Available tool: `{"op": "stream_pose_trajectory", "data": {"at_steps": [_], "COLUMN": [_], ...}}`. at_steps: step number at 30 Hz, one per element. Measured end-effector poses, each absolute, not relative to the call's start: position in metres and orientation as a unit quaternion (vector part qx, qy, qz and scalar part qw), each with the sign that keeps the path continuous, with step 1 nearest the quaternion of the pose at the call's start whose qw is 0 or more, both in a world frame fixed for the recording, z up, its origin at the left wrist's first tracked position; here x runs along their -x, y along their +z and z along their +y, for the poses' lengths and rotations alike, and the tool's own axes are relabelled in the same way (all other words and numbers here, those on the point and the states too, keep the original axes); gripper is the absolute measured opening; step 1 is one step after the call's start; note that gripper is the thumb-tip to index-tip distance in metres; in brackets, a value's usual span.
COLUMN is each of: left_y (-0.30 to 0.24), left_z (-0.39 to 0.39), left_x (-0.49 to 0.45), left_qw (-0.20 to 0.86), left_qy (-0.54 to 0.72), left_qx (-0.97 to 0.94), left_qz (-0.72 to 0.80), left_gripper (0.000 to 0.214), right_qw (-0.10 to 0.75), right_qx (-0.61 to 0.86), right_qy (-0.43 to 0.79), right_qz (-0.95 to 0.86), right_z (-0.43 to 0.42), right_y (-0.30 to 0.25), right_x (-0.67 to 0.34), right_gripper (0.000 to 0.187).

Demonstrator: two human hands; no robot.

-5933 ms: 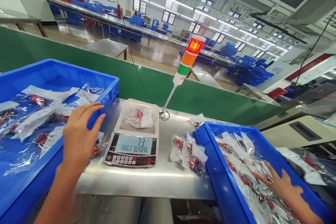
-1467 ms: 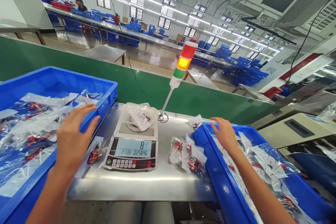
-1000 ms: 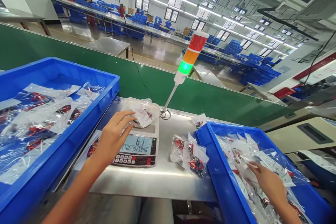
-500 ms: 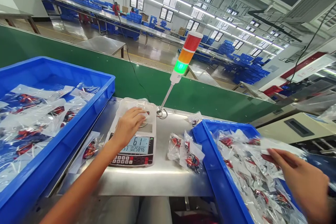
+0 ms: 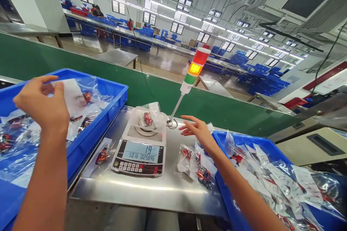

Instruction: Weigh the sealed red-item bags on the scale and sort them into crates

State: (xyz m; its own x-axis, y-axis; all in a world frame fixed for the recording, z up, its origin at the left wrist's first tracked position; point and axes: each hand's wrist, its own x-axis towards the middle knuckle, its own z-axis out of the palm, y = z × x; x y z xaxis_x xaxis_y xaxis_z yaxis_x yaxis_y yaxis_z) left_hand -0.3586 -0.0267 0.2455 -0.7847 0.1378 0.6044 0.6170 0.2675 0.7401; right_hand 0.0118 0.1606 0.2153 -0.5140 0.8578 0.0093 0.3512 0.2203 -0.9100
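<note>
A clear bag (image 5: 73, 95) of red-and-black parts is pinched in the person's left hand (image 5: 42, 101), raised over the blue plastic bin (image 5: 114, 94) left of the digital scale (image 5: 137, 157); that bin holds more bags. The right hand (image 5: 196, 130) is open, gripping nothing, above the steel bench (image 5: 162, 195) right of the scale, near a small pile of bags (image 5: 187, 162). One bag (image 5: 148, 120) lies on the scale's pan. Another blue bin (image 5: 244, 148), further right of the scale, is heaped with bags.

Bright, even light from ceiling strip lights (image 5: 168, 8), faint shadows, white glare across the steel tabletop (image 5: 135, 186) near the bottom, strong wide-angle bending at the frame edges, sharp focus throughout.
</note>
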Motion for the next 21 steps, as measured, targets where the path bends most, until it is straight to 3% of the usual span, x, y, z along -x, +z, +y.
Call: {"op": "stream_pose_trajectory", "data": {"at_steps": [3,6,12,15,21], "left_y": [0.240,0.228,0.201,0.199,0.206], "left_z": [-0.049,-0.047,0.009,0.038,0.090], "left_x": [0.352,0.321,0.263,0.254,0.260], "left_qw": [0.269,0.235,0.120,0.064,0.001], "left_qy": [-0.470,-0.454,-0.490,-0.464,-0.406], "left_qx": [0.275,0.370,0.512,0.547,0.567], "left_qz": [-0.794,-0.776,-0.695,-0.694,-0.717], "left_gripper": [0.044,0.038,0.024,0.022,0.022], "right_qw": [0.314,0.327,0.060,0.084,0.146], "right_qx": [0.506,0.593,0.704,0.703,0.724], "right_qy": [0.347,0.221,0.099,0.038,-0.012], "right_qz": [-0.725,-0.702,-0.701,-0.706,-0.675], "right_z": [0.180,0.200,0.208,0.202,0.174], "right_y": [0.213,0.196,0.129,0.125,0.177], "right_x": [-0.072,-0.144,-0.255,-0.281,-0.302], "right_gripper": [0.042,0.045,0.067,0.065,0.058]}}
